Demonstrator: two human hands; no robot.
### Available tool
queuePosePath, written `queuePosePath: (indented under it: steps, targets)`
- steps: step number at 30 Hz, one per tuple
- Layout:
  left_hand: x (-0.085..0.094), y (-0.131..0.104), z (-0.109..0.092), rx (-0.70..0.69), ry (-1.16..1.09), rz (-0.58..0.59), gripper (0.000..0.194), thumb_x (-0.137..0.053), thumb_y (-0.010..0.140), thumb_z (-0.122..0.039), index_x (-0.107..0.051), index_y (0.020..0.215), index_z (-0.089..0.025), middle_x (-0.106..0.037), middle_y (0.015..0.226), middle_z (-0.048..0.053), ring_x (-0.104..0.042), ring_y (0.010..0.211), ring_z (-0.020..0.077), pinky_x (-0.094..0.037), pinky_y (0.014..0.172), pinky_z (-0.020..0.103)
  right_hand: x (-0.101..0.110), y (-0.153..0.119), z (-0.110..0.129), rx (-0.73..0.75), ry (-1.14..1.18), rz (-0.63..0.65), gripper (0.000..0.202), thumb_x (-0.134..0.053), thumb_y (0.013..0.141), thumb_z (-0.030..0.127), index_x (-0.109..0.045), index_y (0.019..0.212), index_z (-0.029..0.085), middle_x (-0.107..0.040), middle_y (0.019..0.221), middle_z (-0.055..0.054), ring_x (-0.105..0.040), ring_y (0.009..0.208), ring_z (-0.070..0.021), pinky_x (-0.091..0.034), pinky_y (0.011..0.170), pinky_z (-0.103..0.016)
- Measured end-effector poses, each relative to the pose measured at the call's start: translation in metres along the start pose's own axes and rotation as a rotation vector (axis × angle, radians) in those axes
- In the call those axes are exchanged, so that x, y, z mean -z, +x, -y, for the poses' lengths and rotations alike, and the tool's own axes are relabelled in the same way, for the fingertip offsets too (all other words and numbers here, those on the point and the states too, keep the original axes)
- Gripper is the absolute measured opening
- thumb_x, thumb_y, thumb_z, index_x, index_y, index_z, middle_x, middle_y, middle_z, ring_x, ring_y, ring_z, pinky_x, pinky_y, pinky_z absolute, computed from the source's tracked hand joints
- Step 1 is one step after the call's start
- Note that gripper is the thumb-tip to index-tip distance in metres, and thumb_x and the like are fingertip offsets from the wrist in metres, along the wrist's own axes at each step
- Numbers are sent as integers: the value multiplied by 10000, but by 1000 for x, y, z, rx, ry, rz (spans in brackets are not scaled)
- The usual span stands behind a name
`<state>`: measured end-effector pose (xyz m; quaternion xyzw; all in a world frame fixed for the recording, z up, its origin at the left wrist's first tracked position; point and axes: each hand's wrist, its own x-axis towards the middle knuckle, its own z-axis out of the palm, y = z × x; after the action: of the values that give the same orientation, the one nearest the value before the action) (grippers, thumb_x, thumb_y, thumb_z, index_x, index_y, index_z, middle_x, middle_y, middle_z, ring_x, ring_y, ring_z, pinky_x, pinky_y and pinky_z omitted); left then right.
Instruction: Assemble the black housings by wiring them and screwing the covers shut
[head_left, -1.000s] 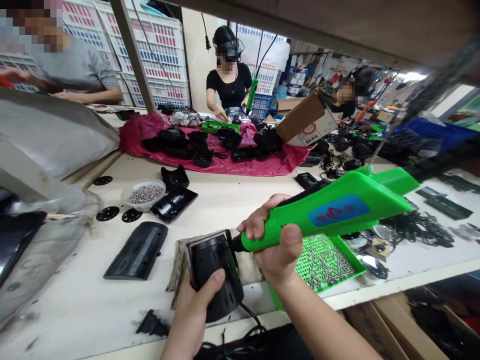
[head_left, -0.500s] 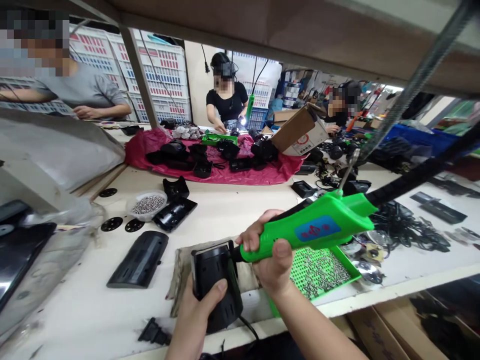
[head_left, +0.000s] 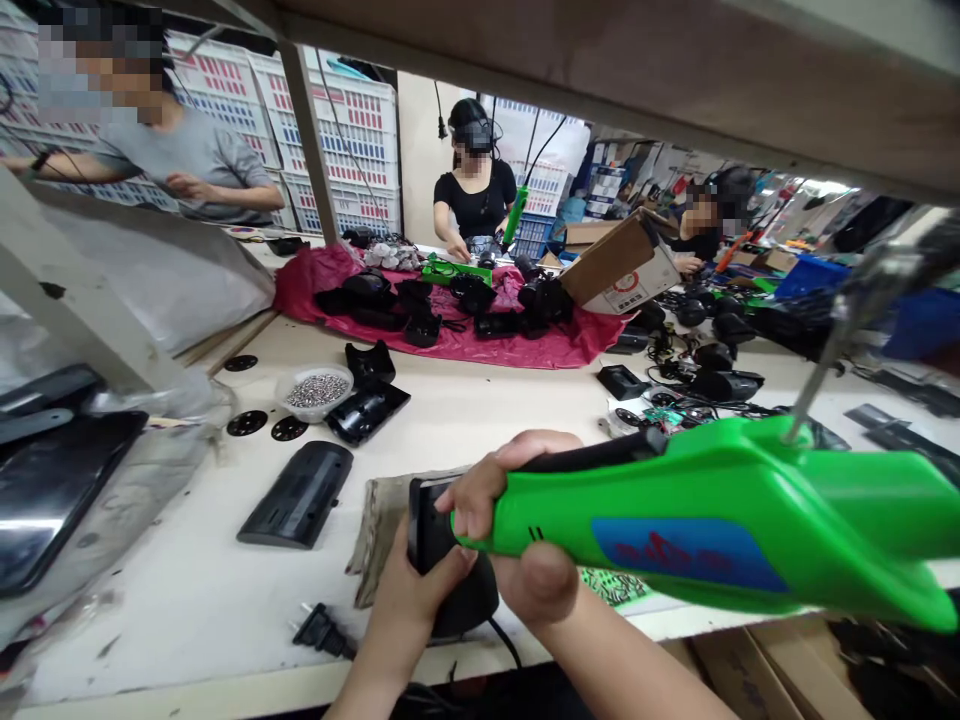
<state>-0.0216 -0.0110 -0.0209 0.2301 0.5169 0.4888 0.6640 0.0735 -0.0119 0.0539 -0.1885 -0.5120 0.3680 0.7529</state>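
My right hand [head_left: 517, 530] is wrapped round a green electric screwdriver [head_left: 675, 520] with a blue label, which lies nearly level and points left. The tool's front end meets a black plastic housing [head_left: 469, 600]; its tip is hidden behind my fingers. With my left hand [head_left: 420, 580] I grip the housing from the left, thumb across its front. Beneath it lies a worn cloth pad [head_left: 375, 515], and a black cable runs down from the housing. A green tray of screws [head_left: 615, 588] shows partly below the screwdriver.
A bowl of screws [head_left: 316, 390], black discs [head_left: 247, 423] and a curved black cover [head_left: 298, 493] lie left. A plug [head_left: 322, 630] is near the front edge. Pink plastic [head_left: 450, 350] with black parts lies behind. A shelf [head_left: 600, 100] hangs overhead; several people sit beyond.
The screwdriver has swung lower and closer to the camera, now covering most of the screw tray. My right hand's fingers are nearer the housing. The whole view has shifted slightly.
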Motion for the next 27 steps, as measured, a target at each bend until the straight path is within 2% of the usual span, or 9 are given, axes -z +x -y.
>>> queuePosePath:
  steps: [4, 7, 11, 14, 17, 19, 23, 27]
  targets:
    - [-4, -7, 2, -199, 217, 11, 499, -840, 521, -271, -685, 992, -213, -735, 858, 57, -615, 1102, 366, -402, 1030, 483, 1, 7, -16, -15, 67, -30, 314, -649, 812, 547, -559, 983, 300, -497, 567, 76, -476, 471, -110, -528, 558, -276]
    - [-6, -11, 1, -208, 247, 24, 476, -822, 552, -317, -681, 992, -200, -732, 834, 60, -628, 1071, 352, -409, 1012, 473, 1, 11, -20, -31, 55, -65, 323, -643, 804, 559, -538, 947, 289, -470, 531, 88, -453, 438, -107, -510, 517, -266]
    - [-6, -11, 1, -221, 302, 50, 542, -819, 554, -342, -667, 1050, -187, -736, 900, 69, -652, 1000, 329, -447, 959, 447, 2, 12, -15, -20, 56, -29, 390, -654, 778, 575, -564, 1021, 284, -504, 541, 80, -471, 437, -115, -516, 509, -282]
    - [-2, -8, 2, -159, 300, 69, 629, -824, 551, -392, -638, 1113, -180, -738, 937, 81, -665, 953, 321, -491, 892, 442, 7, 11, 5, 8, 86, -59, 448, -683, 755, 570, -587, 1079, 275, -520, 539, 77, -482, 438, -121, -534, 524, -293]
    - [3, -4, 3, -4, 158, 69, 704, -828, 563, -429, -604, 1176, -167, -740, 991, 101, -677, 952, 308, -530, 834, 405, 17, 7, 32, 12, 75, -86, 483, -719, 738, 561, -621, 1097, 253, -540, 541, 64, -504, 466, -128, -552, 564, -301]
    - [5, -1, 4, 44, 93, 57, 722, -824, 585, -448, -587, 1200, -153, -737, 1027, 113, -675, 984, 300, -544, 816, 375, 26, 2, 43, -4, -3, -91, 480, -706, 749, 557, -634, 1103, 240, -552, 547, 54, -516, 479, -135, -550, 555, -303]
    - [6, 1, 5, 23, 120, 59, 742, -836, 577, -469, -583, 1192, -142, -738, 1017, 112, -672, 987, 300, -555, 779, 347, 38, -11, 40, -18, -108, -83, 447, -660, 783, 561, -631, 1106, 254, -552, 567, 47, -515, 475, -135, -544, 533, -307]
    - [5, -1, 8, 4, 103, 50, 732, -831, 582, -474, -587, 1189, -146, -734, 1021, 104, -667, 986, 289, -549, 794, 345, 37, -16, 27, 21, -91, -107, 419, -672, 779, 556, -634, 1070, 257, -539, 572, 50, -503, 474, -126, -551, 536, -295]
